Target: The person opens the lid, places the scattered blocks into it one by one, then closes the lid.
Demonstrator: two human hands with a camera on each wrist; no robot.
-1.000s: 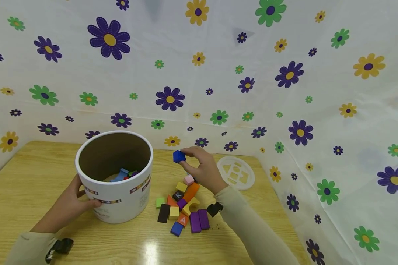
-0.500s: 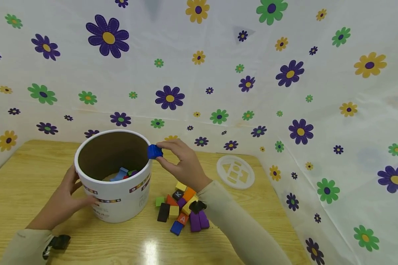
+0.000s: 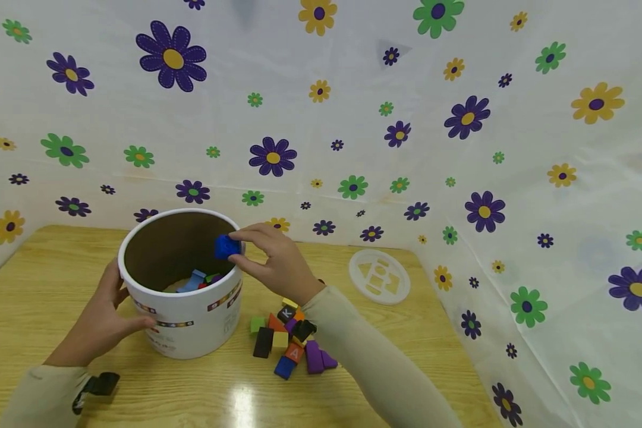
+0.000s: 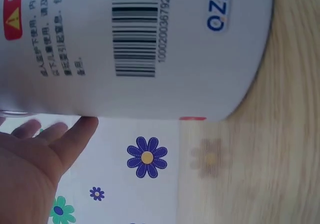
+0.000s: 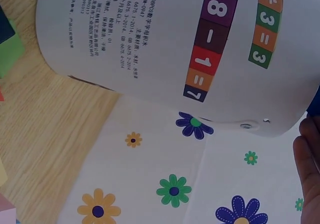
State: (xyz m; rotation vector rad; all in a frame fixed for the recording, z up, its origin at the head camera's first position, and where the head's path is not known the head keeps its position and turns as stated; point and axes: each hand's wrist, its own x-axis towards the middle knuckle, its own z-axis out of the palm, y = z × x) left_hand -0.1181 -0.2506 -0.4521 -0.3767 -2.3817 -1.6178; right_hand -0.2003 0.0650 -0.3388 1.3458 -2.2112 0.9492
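A white bucket point(image 3: 192, 321) with printed number strips stands upright on the wooden table; a light-blue block point(image 3: 194, 282) and other coloured pieces lie inside. My left hand point(image 3: 97, 324) rests against the bucket's left side, its thumb toward the front and its fingers spread along the wall. In the left wrist view, those fingers point(image 4: 75, 139) look fairly straight where they touch the wall. My right hand point(image 3: 275, 261) pinches a blue block point(image 3: 227, 246) between thumb and fingers, over the bucket's right rim. Only an edge of this block shows in the right wrist view.
Right of the bucket lies a loose pile of blocks, including a black one point(image 3: 263, 342), a blue one point(image 3: 285, 367) and a purple one point(image 3: 314, 358). My right sleeve partly covers the pile. A white lid with shaped cut-outs point(image 3: 357, 276) lies farther back. Flowered cloth point(image 3: 321, 125) hangs behind.
My right hand has carried the blue block leftward from above the pile to the bucket's opening. The left hand and bucket stay nearly in place.
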